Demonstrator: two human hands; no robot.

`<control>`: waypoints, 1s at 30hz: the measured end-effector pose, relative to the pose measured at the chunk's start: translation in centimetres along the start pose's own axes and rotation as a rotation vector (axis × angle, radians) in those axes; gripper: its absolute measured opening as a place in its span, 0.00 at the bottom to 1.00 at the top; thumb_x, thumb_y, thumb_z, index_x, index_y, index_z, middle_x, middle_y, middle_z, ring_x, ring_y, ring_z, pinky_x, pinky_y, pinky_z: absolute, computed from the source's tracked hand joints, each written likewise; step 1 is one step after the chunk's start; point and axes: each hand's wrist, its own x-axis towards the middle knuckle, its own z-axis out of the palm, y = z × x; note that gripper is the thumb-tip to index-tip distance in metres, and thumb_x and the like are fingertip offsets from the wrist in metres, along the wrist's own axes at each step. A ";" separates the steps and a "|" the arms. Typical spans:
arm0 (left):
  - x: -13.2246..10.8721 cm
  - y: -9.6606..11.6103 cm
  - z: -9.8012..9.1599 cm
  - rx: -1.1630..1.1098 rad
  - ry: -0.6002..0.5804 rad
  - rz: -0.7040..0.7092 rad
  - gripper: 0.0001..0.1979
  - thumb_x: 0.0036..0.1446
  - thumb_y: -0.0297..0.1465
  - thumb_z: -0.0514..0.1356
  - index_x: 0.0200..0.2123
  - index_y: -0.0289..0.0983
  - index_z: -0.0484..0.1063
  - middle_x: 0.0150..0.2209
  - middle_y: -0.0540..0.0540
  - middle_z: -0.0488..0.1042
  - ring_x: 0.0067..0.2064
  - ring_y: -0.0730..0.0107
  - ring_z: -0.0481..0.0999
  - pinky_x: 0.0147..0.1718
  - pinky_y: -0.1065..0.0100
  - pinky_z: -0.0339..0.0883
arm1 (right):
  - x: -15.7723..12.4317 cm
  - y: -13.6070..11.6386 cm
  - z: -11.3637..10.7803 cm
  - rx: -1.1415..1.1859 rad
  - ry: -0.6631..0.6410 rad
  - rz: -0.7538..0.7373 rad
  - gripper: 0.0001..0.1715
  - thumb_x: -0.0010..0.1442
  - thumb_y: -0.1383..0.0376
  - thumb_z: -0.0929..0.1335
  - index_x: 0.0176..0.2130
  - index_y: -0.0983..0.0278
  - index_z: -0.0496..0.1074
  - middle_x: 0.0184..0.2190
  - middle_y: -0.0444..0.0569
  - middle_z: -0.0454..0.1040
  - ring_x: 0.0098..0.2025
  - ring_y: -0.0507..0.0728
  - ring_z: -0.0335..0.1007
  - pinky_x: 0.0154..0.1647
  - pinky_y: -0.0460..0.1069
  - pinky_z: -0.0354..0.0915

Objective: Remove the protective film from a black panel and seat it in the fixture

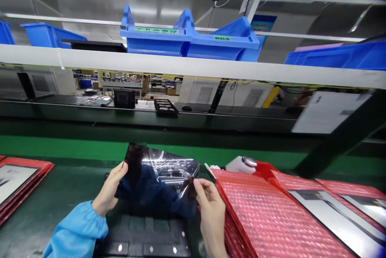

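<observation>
1. I see a smooth, dark green workbench (69, 187) running across the near scene.
2. Above its far side, a flat white shelf (90, 58) carries angular blue plastic bins (157, 43).
3. On the right lie red bubble-wrap sleeves (265, 209), dimpled and shiny, with flat pale panels (328, 218) in black borders on them.
4. Nearest me at centre sits a matte black tray (135, 248) with recessed blocks and round bright spots.
5. Over its far part, the glossy black rectangular panel (159, 187) is held tilted, mirror-smooth with streaky reflections; I can't tell whether it touches the tray.
6. My right hand (211, 209) pinches the panel's right edge between thumb and forefinger.
7. My left hand (109, 189), below a gathered blue cloth cuff (98, 220), grips the left edge, thumb in front; I can't make out all its fingers.
8. Beyond the sleeves leans a white bottle (239, 164) with a shiny metallic top.
</observation>
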 end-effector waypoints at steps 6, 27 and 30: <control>-0.2 0.2 0.8 0.095 -0.212 0.050 0.26 0.58 0.40 0.63 0.59 0.43 0.67 0.60 0.47 0.69 0.65 0.55 0.62 0.64 0.56 0.55 | 0.2 0.3 0.0 -0.046 0.009 -0.061 0.17 0.56 0.53 0.71 0.35 0.64 0.70 0.31 0.45 0.71 0.33 0.55 0.67 0.34 0.48 0.63; 1.0 -0.5 -0.2 0.089 -0.154 0.032 0.26 0.58 0.40 0.63 0.60 0.45 0.66 0.58 0.47 0.71 0.62 0.57 0.66 0.60 0.59 0.62 | -3.6 -1.8 1.0 -0.068 0.118 -0.548 0.06 0.64 0.66 0.67 0.33 0.63 0.66 0.32 0.47 0.65 0.35 0.54 0.64 0.35 0.48 0.62; 1.1 -0.7 -0.1 0.104 -0.173 0.051 0.26 0.59 0.40 0.62 0.60 0.45 0.65 0.59 0.47 0.71 0.62 0.57 0.65 0.61 0.59 0.61 | -3.0 -1.7 1.0 -0.048 0.147 -0.454 0.08 0.63 0.62 0.68 0.34 0.63 0.67 0.33 0.47 0.66 0.36 0.54 0.64 0.37 0.48 0.62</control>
